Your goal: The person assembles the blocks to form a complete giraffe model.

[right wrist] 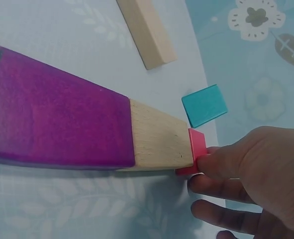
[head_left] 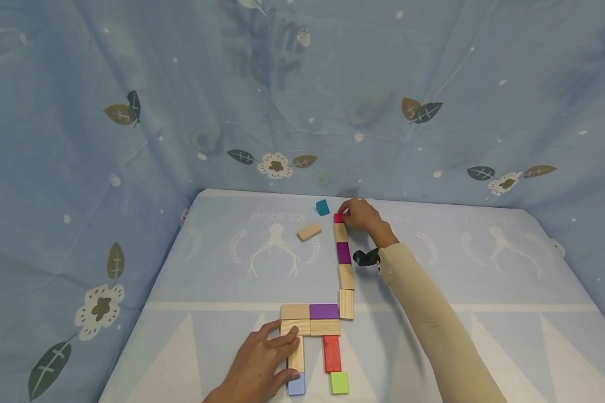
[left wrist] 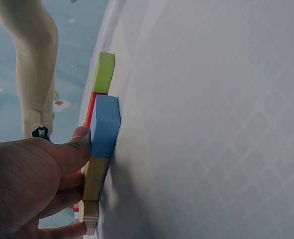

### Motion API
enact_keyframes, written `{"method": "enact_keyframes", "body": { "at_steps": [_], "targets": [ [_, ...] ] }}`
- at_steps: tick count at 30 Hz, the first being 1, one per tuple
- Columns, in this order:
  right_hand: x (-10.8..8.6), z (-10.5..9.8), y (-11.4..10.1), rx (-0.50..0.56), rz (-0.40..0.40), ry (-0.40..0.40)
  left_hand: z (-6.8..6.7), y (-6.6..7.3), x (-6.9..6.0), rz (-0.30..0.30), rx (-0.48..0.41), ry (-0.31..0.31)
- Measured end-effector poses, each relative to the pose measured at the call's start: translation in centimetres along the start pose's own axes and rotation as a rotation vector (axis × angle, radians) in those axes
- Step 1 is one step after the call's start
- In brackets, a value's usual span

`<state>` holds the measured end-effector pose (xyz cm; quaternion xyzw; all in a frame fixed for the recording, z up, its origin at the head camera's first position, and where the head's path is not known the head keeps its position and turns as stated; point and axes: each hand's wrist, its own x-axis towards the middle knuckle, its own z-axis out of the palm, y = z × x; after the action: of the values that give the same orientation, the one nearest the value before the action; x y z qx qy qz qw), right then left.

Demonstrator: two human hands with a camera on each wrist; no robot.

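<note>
At the far end of a column of blocks, my right hand (head_left: 363,215) pinches a small red block (right wrist: 198,144) between thumb and fingers. That block touches a plain wooden block (right wrist: 161,134), with a purple block (right wrist: 62,114) behind it. My left hand (head_left: 262,364) rests at the near blocks, its thumb on a light-blue block (left wrist: 105,127) and its fingertips on the wooden blocks (head_left: 296,327) above it. A long red block (head_left: 332,354) and a green block (head_left: 340,383) form a parallel row to the right of the left hand.
A loose teal block (head_left: 322,207) and a loose wooden block (head_left: 309,232) lie left of the column's far end. The patterned tabletop (head_left: 222,280) meets a blue printed cloth (head_left: 333,112) at the back and sides.
</note>
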<state>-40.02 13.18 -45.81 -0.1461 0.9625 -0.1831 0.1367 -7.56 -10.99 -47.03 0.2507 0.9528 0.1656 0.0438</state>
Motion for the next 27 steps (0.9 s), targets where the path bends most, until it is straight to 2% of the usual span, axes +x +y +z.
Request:
{"method": "enact_keyframes", "body": {
  "at_steps": [14, 21, 27],
  "targets": [
    [0.1, 0.0, -0.1, 0.02, -0.032, -0.006, 0.1, -0.1, 0.1, 0.005, 0.007, 0.005],
    [0.6, -0.1, -0.9, 0.061, -0.024, 0.105, 0.0, -0.2, 0.0, 0.013, -0.001, 0.023],
    [2.4, 0.5, -2.4, -0.077, -0.06, 0.198, 0.1, -0.3, 0.0, 0.033, -0.014, 0.038]
  ]
}}
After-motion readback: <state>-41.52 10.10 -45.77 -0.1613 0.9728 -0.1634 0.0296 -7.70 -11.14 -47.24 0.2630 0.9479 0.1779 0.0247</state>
